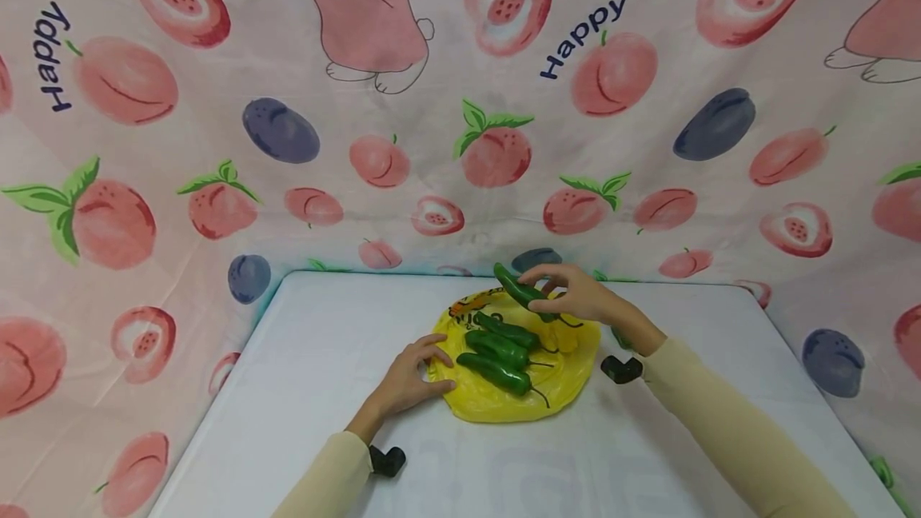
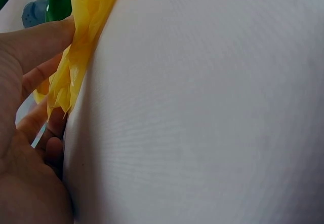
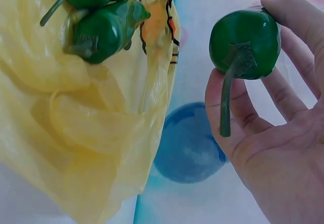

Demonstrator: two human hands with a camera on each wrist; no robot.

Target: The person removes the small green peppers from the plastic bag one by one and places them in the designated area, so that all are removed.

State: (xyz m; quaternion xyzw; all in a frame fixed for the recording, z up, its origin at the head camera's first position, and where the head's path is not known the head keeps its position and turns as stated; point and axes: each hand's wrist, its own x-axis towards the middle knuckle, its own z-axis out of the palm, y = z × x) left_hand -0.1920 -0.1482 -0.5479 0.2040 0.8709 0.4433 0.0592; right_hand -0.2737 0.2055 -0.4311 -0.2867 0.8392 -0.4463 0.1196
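My right hand (image 1: 578, 295) pinches a green chili pepper (image 1: 516, 286) between thumb and fingers, above the far side of a yellow plastic bag (image 1: 496, 410). The right wrist view shows that pepper's stem end, its curved stem (image 3: 226, 102) pointing down. Several more green peppers (image 1: 496, 375) lie side by side on the bag, stems toward the right. At the bag's left edge, my left hand (image 1: 410, 378) rests with thumb and fingers spread apart, touching the crumpled plastic (image 2: 83, 41). Part of the left fingers is hidden behind the plastic in the left wrist view.
The bag lies on a white table (image 1: 302, 358), near its back edge. Behind and beside the table hangs a pink cloth (image 1: 432, 118) printed with fruit. Black wrist mounts (image 1: 388, 462) show beneath both forearms.
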